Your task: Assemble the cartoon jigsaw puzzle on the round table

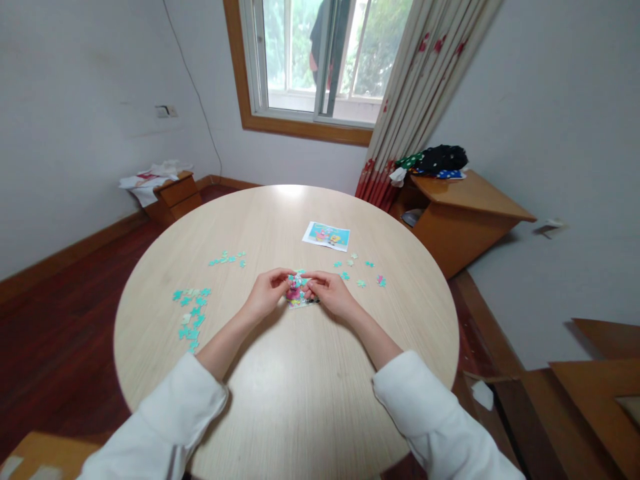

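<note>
A small, partly joined jigsaw with a pink figure lies at the middle of a round light-wood table. My left hand and my right hand meet over it, fingers curled and pinching its top edge from either side. Loose turquoise pieces are scattered to the left, a smaller group lies further back, and more pieces lie to the right. A printed reference picture lies flat beyond my hands.
A wooden cabinet with dark clothes on top stands at the right by a curtain. A low wooden stand with papers sits at the left wall. A person stands outside the window. Boards lean at the lower right.
</note>
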Demonstrator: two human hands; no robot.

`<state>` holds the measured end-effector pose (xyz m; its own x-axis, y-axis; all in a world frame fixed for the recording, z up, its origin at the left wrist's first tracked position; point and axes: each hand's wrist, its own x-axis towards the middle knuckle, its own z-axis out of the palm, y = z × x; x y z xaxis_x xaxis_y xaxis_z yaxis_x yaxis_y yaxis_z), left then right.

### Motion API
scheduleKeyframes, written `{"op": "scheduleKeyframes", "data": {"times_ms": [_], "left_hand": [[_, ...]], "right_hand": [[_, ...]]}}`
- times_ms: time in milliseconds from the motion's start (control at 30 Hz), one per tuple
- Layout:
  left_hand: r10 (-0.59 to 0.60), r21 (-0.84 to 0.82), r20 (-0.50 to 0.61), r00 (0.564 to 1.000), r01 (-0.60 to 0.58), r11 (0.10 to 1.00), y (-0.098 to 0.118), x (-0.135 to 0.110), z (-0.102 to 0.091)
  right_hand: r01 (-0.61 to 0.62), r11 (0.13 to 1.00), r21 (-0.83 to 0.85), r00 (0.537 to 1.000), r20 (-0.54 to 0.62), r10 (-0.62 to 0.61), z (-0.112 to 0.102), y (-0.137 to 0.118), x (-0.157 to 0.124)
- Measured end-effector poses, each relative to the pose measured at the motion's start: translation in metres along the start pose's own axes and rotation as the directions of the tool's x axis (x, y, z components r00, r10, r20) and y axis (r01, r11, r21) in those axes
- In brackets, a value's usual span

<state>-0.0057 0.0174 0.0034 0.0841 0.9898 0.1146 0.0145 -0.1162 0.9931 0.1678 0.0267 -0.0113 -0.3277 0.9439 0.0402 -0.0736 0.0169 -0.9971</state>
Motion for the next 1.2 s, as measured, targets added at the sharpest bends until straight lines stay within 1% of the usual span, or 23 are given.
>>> {"op": "scheduleKeyframes", "data": {"times_ms": [267,467,567,700,867,1200], "left_hand": [[-0.111,-0.112,-0.076,0.991,0.102,0.988,0.005,0.0,-0.004],[-0.151,-0.188,-0.089,0.985,0.132,0.973,0.01,-0.001,-0.004],[-0.178,-0.249,-0.074,0.981,0.154,0.956,0.009,-0.001,-0.005],[-0.219,-0.311,-0.091,0.971,0.182,0.933,0.005,0.001,-0.007],[-0.24,-0.324,-0.085,0.967,0.201,0.924,0.004,0.002,-0.009],[-0.231,-0.307,-0.114,0.966,0.187,0.933,0.013,-0.001,-0.006]], "right_hand": [[0.005,1.0,-0.025,1.0,-0.023,-0.005,-0.003,0.004,0.002],[-0.007,0.999,-0.035,0.999,-0.039,0.006,-0.004,0.005,0.003],[-0.006,0.999,-0.038,0.999,-0.043,0.004,-0.005,0.006,0.003],[0.002,0.999,-0.039,0.999,-0.054,-0.004,-0.005,0.007,0.003],[0.001,1.0,-0.028,0.998,-0.056,-0.002,-0.005,0.006,0.003],[-0.004,0.999,-0.032,0.996,-0.09,0.001,-0.006,0.0,0.0]]}}
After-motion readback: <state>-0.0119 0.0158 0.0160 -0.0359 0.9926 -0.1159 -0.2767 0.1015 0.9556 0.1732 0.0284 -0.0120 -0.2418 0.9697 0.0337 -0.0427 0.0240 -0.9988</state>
